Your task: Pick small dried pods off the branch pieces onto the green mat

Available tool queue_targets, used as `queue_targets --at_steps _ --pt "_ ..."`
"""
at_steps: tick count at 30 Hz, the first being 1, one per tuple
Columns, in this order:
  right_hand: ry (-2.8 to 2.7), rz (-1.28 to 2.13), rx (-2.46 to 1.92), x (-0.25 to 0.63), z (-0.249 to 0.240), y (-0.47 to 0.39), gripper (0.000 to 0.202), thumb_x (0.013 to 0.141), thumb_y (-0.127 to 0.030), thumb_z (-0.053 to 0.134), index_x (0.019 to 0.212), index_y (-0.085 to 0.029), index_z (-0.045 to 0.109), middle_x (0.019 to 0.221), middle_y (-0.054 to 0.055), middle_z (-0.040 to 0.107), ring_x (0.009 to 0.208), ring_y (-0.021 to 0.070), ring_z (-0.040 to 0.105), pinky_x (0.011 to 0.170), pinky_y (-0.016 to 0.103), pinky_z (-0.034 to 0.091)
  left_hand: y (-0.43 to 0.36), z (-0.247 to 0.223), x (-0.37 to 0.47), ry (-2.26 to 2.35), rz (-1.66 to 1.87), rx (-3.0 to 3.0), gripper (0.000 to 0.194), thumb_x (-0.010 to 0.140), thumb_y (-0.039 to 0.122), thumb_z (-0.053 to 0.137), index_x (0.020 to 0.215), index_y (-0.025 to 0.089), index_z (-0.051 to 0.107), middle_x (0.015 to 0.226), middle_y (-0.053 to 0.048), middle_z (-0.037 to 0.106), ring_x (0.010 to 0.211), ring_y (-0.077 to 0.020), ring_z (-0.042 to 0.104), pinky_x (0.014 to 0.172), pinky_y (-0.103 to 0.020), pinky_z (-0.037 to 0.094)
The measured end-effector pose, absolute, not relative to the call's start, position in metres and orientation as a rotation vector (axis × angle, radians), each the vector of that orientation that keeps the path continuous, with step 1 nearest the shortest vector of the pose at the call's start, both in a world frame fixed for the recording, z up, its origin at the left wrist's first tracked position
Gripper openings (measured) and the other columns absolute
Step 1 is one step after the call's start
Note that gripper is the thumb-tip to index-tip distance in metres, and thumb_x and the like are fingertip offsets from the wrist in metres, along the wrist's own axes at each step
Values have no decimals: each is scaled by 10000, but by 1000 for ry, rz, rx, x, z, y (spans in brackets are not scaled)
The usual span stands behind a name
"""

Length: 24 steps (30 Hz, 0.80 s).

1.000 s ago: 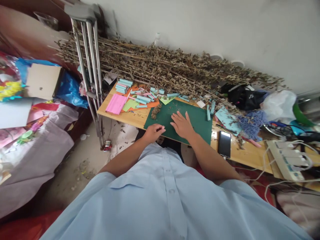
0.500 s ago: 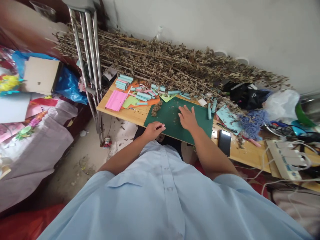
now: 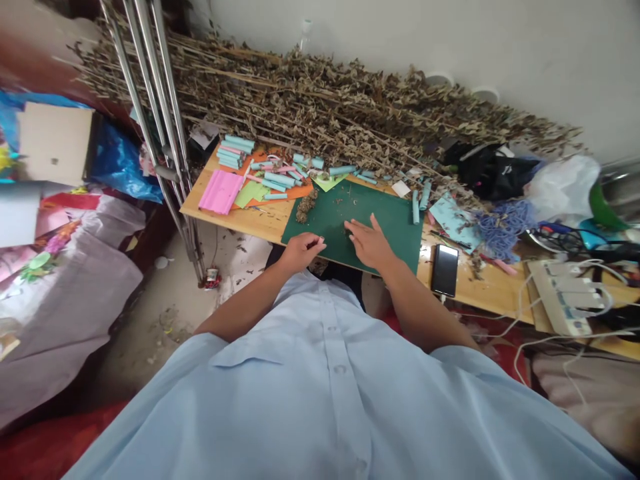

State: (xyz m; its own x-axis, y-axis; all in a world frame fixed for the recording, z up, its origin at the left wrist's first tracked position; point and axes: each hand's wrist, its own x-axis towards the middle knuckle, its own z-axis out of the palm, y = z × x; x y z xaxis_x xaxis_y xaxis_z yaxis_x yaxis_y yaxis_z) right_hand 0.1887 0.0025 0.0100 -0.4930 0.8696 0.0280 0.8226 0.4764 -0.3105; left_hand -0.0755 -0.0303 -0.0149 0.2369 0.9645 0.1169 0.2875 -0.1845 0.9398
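My left hand [image 3: 303, 251] is at the front left edge of the green mat [image 3: 333, 217], thumb and fingers pinched together; whatever sits between them is too small to make out. Over the middle of the mat, my right hand [image 3: 370, 245] has its fingers spread and holds nothing. A brown clump of dried plant [image 3: 306, 206] lies on the mat's left side, with small crumbs scattered farther back. Left of the mat are rolled blue paper tubes [image 3: 280, 180], a pink paper stack [image 3: 221, 191] and a light green paper [image 3: 250, 194].
Long dried plant stalks [image 3: 310, 100] lie along the wall. Metal crutches [image 3: 155, 100] stand at the left. To the right are a phone [image 3: 445, 270], blue yarn [image 3: 503, 228] and a power strip [image 3: 560, 297] with loose cables.
The view has shifted slightly, moving the table up and left in it. My right hand is nearer the mat's front edge; my left hand stays pinched.
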Motion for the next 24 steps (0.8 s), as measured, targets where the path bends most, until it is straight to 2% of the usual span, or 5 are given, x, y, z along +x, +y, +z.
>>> queue_targets --at_steps 6,10,16,19,24 --pt "-2475 246 -1603 185 7 -15 540 1041 -214 363 1546 -81 498 1501 189 636 1525 328 480 1324 683 96 -30 -14 -75 1203 976 1641 231 933 377 681 808 183 698 768 -20 678 779 -161 627 762 -294 458" --pt "-2492 304 -1538 179 5 -24 536 1051 -210 335 1551 -110 502 1514 159 633 1507 301 504 1331 655 120 -29 -15 -75 1200 971 1643 250 938 397 673 805 187 700 763 -18 674 776 -162 621 760 -296 454" --pt "-2343 230 -1721 177 8 -33 538 1045 -220 347 1523 -43 519 1387 214 703 1369 304 623 1302 573 277 -29 -13 -74 1206 960 1625 251 931 391 669 784 188 687 757 -19 678 803 -171 633 771 -299 459" --pt "-2383 241 -1699 166 5 -40 544 1045 -205 322 1518 -13 512 1411 237 684 1420 315 584 1297 581 281 -29 -14 -74 1211 969 1634 254 932 391 673 779 188 684 752 -14 672 781 -164 622 765 -297 453" --pt "-2370 306 -1689 162 5 -37 561 1044 -202 312 1556 -38 471 1507 222 622 1468 301 537 1313 580 251 -30 -14 -73 1205 996 1619 230 922 374 687 793 183 692 761 -15 674 781 -163 624 768 -296 449"
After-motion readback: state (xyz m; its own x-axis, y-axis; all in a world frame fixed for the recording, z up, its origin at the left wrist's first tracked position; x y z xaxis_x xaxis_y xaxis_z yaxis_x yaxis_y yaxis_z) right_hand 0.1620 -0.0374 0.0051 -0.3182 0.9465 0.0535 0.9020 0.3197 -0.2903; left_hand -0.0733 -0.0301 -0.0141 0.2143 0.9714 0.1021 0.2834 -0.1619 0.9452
